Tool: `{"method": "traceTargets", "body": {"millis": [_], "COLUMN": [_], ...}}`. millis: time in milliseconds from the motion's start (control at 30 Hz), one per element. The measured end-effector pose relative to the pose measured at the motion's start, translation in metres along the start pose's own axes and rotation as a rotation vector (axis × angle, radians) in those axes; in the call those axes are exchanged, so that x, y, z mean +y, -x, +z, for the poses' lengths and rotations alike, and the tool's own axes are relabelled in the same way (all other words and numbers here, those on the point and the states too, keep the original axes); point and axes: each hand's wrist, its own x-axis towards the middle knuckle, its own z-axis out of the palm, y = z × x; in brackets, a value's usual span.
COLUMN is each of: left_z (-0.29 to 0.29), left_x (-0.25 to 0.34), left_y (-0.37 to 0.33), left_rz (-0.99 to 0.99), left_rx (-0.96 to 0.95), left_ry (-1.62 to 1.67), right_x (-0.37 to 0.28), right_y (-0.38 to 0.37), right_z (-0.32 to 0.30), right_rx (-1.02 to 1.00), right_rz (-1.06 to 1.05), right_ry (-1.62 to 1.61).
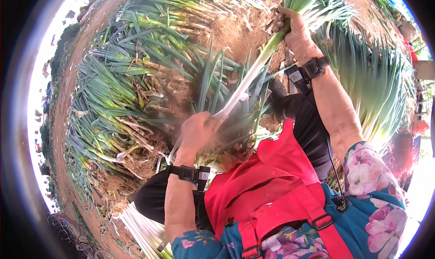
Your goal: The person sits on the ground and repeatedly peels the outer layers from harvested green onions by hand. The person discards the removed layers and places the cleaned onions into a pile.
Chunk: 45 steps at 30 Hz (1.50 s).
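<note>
Head view shows the left hand (pixel 195 131) and right hand (pixel 293 28) each gripping one long leek (pixel 247 80), probably peeling it; pulling off the outer skin likely comes next.

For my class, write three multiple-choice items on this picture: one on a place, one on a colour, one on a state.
1. Where does the right hand grip the leek?
A. at the green leaf end
B. at the white end
C. nowhere

2. What colour is the apron?
A. yellow
B. red
C. white

3. What is the state of the left hand?
A. open and empty
B. resting on the soil
C. closed around the leek's white end

Answers:
1 A: the right hand is shut on the stalk where it turns green, at the top of the picture.
2 B: the bib and its straps are plainly red.
3 C: the left hand's fingers wrap the pale lower stalk, though the hand is blurred.
</note>
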Motion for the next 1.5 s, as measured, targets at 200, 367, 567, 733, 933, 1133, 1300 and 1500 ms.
{"method": "traceTargets", "body": {"millis": [200, 367, 567, 733, 933, 1133, 1300, 1500], "left_z": [-0.011, -0.038, -0.058, -0.057, -0.002, 0.005, -0.005, -0.014], "left_x": [-0.1, -0.16, -0.198, 0.039, 0.132, 0.14, 0.145, 0.15], "left_y": [0.042, 0.084, 0.111, -0.06, -0.13, -0.147, -0.146, -0.142], "left_rz": [-0.429, -0.577, -0.513, -0.083, 0.224, 0.075, -0.027, -0.166], "left_rx": [-0.345, -0.308, -0.376, 0.087, 0.426, 0.452, 0.404, 0.33], "left_ry": [-0.23, -0.392, -0.057, 0.087, 0.36, 0.347, 0.249, 0.315], "right_x": [-0.043, -0.061, -0.038, -0.001, 0.039, 0.052, 0.05, 0.055], "right_y": [0.002, 0.014, 0.023, 0.025, 0.037, 0.058, 0.079, 0.097], "right_z": [-0.026, -0.041, -0.021, -0.002, 0.012, 0.032, 0.041, 0.061], "right_rx": [-0.046, 0.145, 0.068, 0.094, 0.015, -0.055, -0.123, -0.079], "right_rz": [-0.038, -0.1, -0.084, 0.077, 0.189, 0.277, 0.283, 0.167], "right_ry": [-0.089, -0.018, -0.08, -0.222, -0.327, -0.263, -0.049, 0.085]}}
